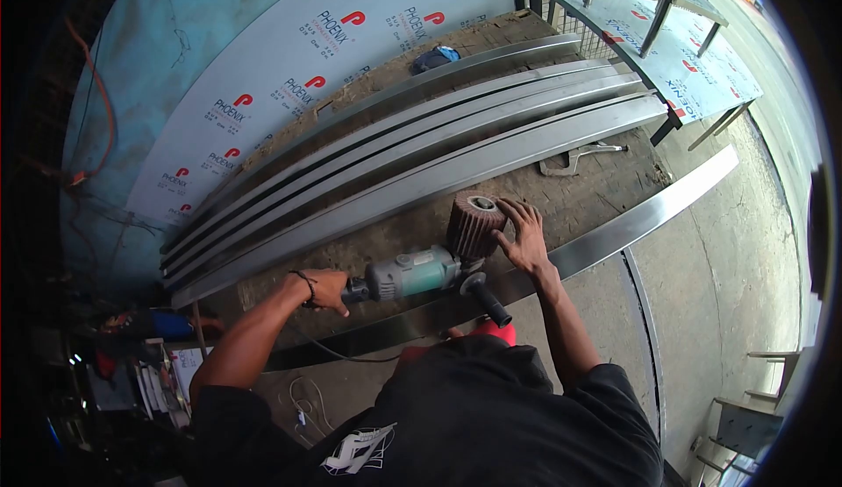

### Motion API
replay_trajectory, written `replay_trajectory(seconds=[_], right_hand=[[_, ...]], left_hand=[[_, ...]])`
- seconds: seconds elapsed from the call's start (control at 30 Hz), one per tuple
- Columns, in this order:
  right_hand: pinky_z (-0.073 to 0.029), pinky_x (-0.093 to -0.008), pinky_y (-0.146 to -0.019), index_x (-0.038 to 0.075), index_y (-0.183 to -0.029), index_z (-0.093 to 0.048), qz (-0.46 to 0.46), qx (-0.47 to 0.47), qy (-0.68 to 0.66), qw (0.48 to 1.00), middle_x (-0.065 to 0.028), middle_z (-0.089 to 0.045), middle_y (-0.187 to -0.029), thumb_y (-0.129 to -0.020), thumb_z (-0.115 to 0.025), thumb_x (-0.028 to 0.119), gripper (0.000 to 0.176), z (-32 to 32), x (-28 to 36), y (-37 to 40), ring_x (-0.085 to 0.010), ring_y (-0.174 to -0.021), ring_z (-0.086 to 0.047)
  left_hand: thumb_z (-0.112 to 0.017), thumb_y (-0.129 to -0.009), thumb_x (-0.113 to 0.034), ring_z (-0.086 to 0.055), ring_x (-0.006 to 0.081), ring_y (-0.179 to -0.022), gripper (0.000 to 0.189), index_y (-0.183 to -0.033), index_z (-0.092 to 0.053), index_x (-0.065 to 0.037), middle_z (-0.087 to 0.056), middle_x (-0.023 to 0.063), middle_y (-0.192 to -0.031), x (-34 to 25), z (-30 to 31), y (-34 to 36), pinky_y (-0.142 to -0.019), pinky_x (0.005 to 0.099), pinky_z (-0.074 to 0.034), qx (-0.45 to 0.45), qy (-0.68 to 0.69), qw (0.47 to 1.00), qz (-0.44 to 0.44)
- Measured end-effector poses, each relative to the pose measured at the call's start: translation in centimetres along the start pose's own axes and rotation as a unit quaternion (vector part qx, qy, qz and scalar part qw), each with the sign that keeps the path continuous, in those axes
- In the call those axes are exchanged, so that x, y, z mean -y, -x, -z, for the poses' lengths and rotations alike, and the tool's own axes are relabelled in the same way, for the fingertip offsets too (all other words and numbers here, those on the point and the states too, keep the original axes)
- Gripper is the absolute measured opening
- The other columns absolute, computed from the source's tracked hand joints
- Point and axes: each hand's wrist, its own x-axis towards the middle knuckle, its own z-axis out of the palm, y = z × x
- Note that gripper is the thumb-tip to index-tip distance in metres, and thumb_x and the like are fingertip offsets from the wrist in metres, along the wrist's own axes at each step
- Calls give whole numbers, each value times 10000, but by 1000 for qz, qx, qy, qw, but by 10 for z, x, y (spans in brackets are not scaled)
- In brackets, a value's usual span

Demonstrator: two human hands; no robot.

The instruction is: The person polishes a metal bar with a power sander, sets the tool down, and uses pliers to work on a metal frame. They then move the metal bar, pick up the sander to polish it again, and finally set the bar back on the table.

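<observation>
A green and grey power tool (412, 274) lies across the wooden bench, with a brown flap wheel (474, 225) at its right end. My left hand (328, 291) is wrapped round the tool's rear handle. Against the right side of the wheel rests my right hand (524, 239), its fingers spread. A black side handle (488, 302) sticks out toward my body. Beneath the tool, along the near bench edge, runs a long shiny metal strip (605, 243). A black cord (338, 354) hangs below the rear handle.
Several long metal channels (491, 149) lie across the wooden bench (614, 184). A locking clamp (574, 160) sits behind the wheel, and a dark blue item (436, 59) lies farther back. Film-covered sheet metal (324, 57) leans behind. A metal table (702, 79) stands at the upper right.
</observation>
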Motion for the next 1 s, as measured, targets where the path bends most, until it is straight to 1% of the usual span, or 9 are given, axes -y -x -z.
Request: replay_trajectory(seconds=[0.13, 0.33, 0.4, 0.43, 0.63, 0.77, 0.87, 0.93, 1.0], right_hand=[[-259, -470, -1125, 109, -1321, -552, -15, -26, -3, 1000, -114, -518, -1373, -836, -670, 505, 637, -1, 4, -1, -312, -1316, -411], [-267, -467, -1114, 91, -1221, -634, -39, -42, -17, 998, -113, -556, -1312, -844, -669, 503, 559, -2, 7, -3, -303, -1269, -463], [-266, -465, -1113, 95, -1208, -643, -45, -43, -18, 998, -111, -563, -1298, -840, -674, 502, 549, -2, 9, -4, -302, -1259, -471], [-264, -464, -1112, 100, -1196, -653, -50, -44, -19, 998, -108, -570, -1285, -837, -679, 501, 540, -1, 10, -4, -300, -1250, -479], [-263, -472, -1100, 117, -1176, -657, -19, -51, 17, 998, -96, -567, -1275, -839, -687, 482, 497, 1, 9, -8, -300, -1243, -479], [-256, -481, -1101, 116, -1173, -643, -51, -67, -19, 996, -97, -560, -1275, -848, -682, 470, 482, -4, 13, -8, -301, -1244, -479], [-255, -470, -1105, 121, -1186, -623, -45, -53, 16, 997, -99, -556, -1272, -858, -675, 465, 478, -7, 11, -7, -297, -1243, -479], [-263, -467, -1101, 132, -1256, -584, -47, -52, 29, 997, -113, -553, -1273, -856, -673, 485, 541, -5, 12, -8, -305, -1245, -478], [-266, -470, -1100, 134, -1294, -553, -59, -66, 5, 996, -120, -550, -1279, -852, -676, 493, 583, -4, 14, -7, -314, -1245, -478]], left_hand=[[-783, -793, -315, -652, 213, -570, 431, -966, -593, 31, -661, 112, -657, 3, -1, -5, -544, 362, -493, 4, -18, 1000, 1], [-779, -794, -304, -644, 213, -564, 441, -990, -579, 37, -657, 113, -663, 3, -1, -4, -539, 362, -490, 3, 11, 1000, -5], [-784, -786, -331, -631, 201, -550, 499, -1082, -580, 14, -657, 116, -681, 4, -1, -6, -527, 352, -499, 12, -7, 1000, 10], [-784, -786, -331, -631, 201, -550, 499, -1082, -580, 14, -657, 116, -681, 4, -1, -6, -527, 352, -499, 13, -7, 1000, 10], [-780, -791, -328, -623, 199, -536, 462, -1021, -601, 30, -646, 115, -653, 1, 2, -4, -512, 355, -485, 25, 2, 1000, 1], [-779, -792, -327, -622, 196, -538, 446, -992, -608, 34, -643, 111, -646, 5, 1, -8, -508, 354, -479, 33, 11, 999, 3], [-782, -790, -325, -619, 192, -538, 447, -990, -606, 33, -642, 104, -650, 5, 0, -8, -507, 350, -482, 35, 15, 999, 3], [-783, -790, -325, -618, 190, -538, 446, -987, -604, 32, -642, 100, -653, 6, 0, -10, -507, 346, -485, 29, 15, 999, 4], [-785, -787, -325, -629, 185, -539, 391, -811, -629, 32, -653, 89, -636, 10, -1, -14, -535, 350, -490, 22, 18, 1000, 6]])
